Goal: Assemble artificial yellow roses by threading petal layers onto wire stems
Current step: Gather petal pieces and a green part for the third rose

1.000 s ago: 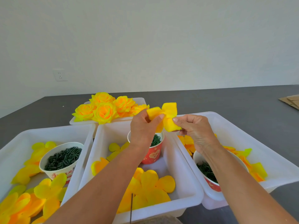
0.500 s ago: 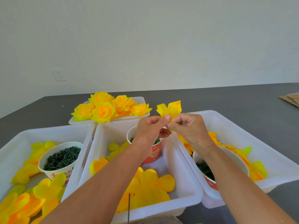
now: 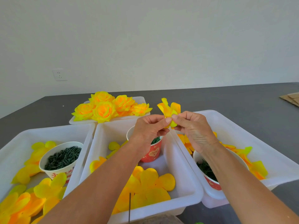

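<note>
Both hands' fingers [image 3: 168, 120] pinch the base of the petal layer [image 3: 169, 110], its petals fanning above the fingertips.

Both hands [image 3: 171, 128] pinching petal layer [image 3: 169, 110], white trays [image 3: 186, 159]

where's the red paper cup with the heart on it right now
In the head view the red cup stands at the far end of the middle white tray, just below and partly behind the left hand.

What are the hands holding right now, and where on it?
Both hands, left hand and right hand, pinch a yellow fabric petal layer at its lower base.
</note>
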Tool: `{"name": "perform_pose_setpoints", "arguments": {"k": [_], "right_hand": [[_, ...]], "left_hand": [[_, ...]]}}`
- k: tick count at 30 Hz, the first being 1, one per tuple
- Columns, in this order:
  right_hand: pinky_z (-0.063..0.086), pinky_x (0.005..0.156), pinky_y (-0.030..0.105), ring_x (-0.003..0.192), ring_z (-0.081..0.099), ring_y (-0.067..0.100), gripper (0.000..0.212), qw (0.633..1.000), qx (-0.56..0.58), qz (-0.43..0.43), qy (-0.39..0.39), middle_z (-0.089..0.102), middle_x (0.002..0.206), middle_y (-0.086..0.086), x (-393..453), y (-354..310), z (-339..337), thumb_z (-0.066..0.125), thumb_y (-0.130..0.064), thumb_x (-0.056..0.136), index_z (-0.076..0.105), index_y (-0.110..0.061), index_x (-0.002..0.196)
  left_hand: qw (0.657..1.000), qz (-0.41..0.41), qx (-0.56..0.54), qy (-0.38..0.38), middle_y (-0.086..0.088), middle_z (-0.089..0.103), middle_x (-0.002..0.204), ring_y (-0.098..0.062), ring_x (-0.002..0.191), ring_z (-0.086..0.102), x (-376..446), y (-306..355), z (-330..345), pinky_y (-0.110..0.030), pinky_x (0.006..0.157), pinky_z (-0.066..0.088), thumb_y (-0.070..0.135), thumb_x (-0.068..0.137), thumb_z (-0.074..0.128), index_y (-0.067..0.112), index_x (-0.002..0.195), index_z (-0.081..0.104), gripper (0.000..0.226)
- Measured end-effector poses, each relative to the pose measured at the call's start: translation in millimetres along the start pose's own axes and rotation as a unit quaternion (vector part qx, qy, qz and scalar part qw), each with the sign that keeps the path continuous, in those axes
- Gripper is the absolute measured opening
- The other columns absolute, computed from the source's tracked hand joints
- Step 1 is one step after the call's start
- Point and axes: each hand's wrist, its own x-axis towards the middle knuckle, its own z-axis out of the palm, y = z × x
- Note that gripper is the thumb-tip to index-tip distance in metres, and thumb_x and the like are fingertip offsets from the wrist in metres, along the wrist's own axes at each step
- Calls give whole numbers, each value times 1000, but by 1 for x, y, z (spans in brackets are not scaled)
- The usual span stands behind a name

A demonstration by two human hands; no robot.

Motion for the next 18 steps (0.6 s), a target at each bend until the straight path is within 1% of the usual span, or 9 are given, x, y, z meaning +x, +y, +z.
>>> {"name": "perform_pose_setpoints", "arguments": {"k": [3, 5, 7, 8, 10, 12, 16, 18], "right_hand": [[53, 65, 23, 65, 64, 12, 13, 999, 34, 12, 15, 70, 68, 0, 0, -3, 0, 69, -25, 68, 65, -13, 69], [52, 61, 21, 63, 66, 12, 12, 998, 41, 12, 47, 69, 65, -2, 0, -4, -1, 67, -21, 79, 62, -14, 69], [51, 56, 19, 64, 69, 14, 15, 997, 33, 12, 62, 69, 64, -3, 0, -4, -1, 63, -14, 86, 57, -13, 71], [50, 53, 19, 64, 69, 15, 16, 998, 26, 14, 62, 68, 62, -4, 0, -4, -1, 62, -11, 87, 55, -13, 73], [47, 48, 17, 59, 69, 15, 14, 997, 17, 20, 72, 66, 58, -6, 0, -3, -1, 62, -5, 86, 55, -13, 77], [43, 45, 16, 55, 67, 13, 14, 995, 8, 23, 94, 67, 58, -5, 1, -2, -2, 65, -1, 83, 57, -13, 82], [45, 52, 17, 59, 67, 11, 15, 991, 8, 28, 127, 70, 64, -1, 1, -2, -4, 71, -1, 76, 65, -12, 85], [45, 52, 18, 53, 63, 8, 13, 987, 20, 26, 161, 68, 61, -1, 2, -1, -5, 72, -2, 76, 66, -11, 84]], "left_hand": [[1000, 11, 0, 29, 4, 66, 62, -10, 53, 58, 0, 2, 1, -18, 51, 50, 11, 85, 65, 13, 73, 67, 12], [997, 24, 11, 71, 5, 64, 63, -9, 58, 57, 1, 2, 2, -18, 49, 49, 12, 87, 63, 15, 68, 64, 19], [993, 34, 24, 114, -1, 59, 71, -10, 66, 53, 4, 1, 1, -18, 50, 51, 12, 88, 62, 13, 66, 59, 22], [990, 40, 28, 129, -6, 55, 73, -11, 66, 51, 5, 1, 1, -18, 50, 52, 10, 89, 60, 11, 66, 56, 24], [988, 54, 27, 143, -9, 48, 68, -8, 55, 52, 7, 0, 0, -21, 52, 55, 6, 91, 56, 7, 63, 52, 28], [987, 67, 17, 143, -7, 48, 64, -6, 46, 56, 7, -1, 0, -23, 56, 57, 2, 91, 54, 6, 63, 51, 28], [986, 88, 9, 142, -9, 54, 66, -10, 51, 63, 9, -2, -1, -18, 59, 55, -3, 89, 53, 4, 67, 54, 23], [983, 98, -1, 154, -8, 54, 64, -7, 51, 62, 9, -2, -1, -18, 59, 55, -3, 90, 52, 5, 66, 54, 25]]}}
